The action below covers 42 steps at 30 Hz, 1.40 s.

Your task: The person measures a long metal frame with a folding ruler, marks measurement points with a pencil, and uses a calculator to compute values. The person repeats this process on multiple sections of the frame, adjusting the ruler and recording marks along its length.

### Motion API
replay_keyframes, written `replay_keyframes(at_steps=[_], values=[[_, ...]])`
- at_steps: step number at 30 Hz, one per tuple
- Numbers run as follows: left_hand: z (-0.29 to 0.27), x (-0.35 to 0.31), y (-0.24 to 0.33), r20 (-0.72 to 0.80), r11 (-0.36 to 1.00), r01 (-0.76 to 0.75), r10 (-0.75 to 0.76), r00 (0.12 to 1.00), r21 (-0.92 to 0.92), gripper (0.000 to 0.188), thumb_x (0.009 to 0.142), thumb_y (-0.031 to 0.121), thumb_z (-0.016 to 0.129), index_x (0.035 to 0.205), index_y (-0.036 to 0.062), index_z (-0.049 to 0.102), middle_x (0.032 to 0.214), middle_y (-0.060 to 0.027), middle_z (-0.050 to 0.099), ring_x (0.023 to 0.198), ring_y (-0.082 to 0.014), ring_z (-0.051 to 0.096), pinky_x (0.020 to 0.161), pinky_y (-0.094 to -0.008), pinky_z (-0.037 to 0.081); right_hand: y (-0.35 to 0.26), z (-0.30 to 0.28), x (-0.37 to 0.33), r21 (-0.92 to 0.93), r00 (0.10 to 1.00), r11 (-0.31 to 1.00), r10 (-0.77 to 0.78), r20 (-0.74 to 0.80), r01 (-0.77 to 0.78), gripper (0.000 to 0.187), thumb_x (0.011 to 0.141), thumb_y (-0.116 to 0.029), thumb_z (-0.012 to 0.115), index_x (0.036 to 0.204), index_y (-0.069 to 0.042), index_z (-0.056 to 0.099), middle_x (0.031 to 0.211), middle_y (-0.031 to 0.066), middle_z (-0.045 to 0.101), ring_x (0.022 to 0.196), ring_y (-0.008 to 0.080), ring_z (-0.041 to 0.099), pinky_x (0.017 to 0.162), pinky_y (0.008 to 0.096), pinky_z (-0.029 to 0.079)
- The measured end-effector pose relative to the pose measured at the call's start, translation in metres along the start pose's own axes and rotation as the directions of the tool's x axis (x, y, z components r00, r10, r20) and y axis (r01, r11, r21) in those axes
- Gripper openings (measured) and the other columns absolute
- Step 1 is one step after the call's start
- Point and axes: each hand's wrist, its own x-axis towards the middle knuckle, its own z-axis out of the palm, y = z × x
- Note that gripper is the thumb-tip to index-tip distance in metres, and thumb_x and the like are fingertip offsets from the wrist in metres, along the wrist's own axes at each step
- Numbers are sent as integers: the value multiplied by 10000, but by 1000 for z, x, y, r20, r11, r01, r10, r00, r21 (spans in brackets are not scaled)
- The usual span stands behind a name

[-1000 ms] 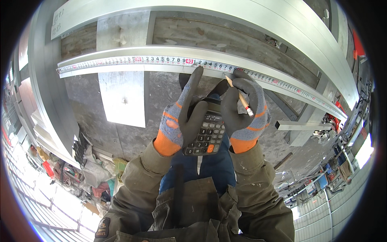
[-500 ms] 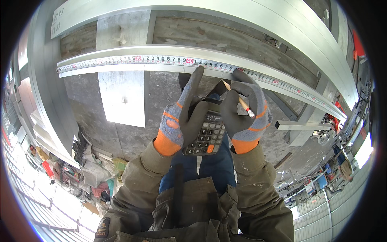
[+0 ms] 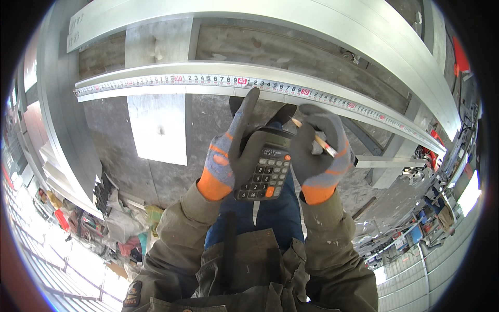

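Both my hands wear grey and orange work gloves with dark coated palms. My left hand grips a black calculator along its left side. That hand's index finger stretches forward to the near edge of a metal bar, just below a tape measure laid out along it. Right of the calculator, my right hand holds a wooden pencil, its sharpened tip pointing forward and left. The right fingers are curled and sit a little short of the bar. The palm side of the left grip is partly hidden.
A wide metal profile spans the far side, and another profile runs along the left. A pale sheet strip lies under the bar. A square tube juts in at right. Mixed clutter fills the lower left.
My right hand has drawn back from the tape and bar toward me, with the pencil still in it. More of the calculator's screen and keys shows. The left hand has barely moved.
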Motion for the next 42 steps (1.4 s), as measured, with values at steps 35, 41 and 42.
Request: replay_keyframes(at_steps=[35, 41, 42], values=[[42, -51, 32, 8, 934, 97, -100, 995, -343, 329, 1085, 248, 553, 1219, -29, 672, 1097, -99, 716, 976, -166, 660, 884, -345, 543, 174, -178, -191, 575, 517, 620, 778, -357, -535, 234, 1070, -209, 593, 1253, -64, 591, 1000, 103, 760, 895, 177, 708, 781, 321, 552], [64, -65, 83, 94, 984, 18, -1, 996, -177, 353, 1093, 302, 557, 1217, -10, 667, 1125, -105, 712, 1002, -191, 663, 907, -358, 544, 330, -323, -154, 711, 378, 656, 744, -551, -254, 248, 987, -249, 724, 1115, -48, 658, 932, 79, 719, 771, 150, 682, 654, 309, 534], [74, -70, 92, 90, 994, 38, -28, 996, -104, 374, 1090, 315, 566, 1247, -9, 668, 1177, -111, 703, 1046, -205, 653, 950, -366, 530, 365, -351, -139, 733, 284, 603, 796, -534, -314, 317, 964, -310, 747, 1122, -46, 674, 962, 100, 734, 767, 173, 697, 666, 322, 541]])
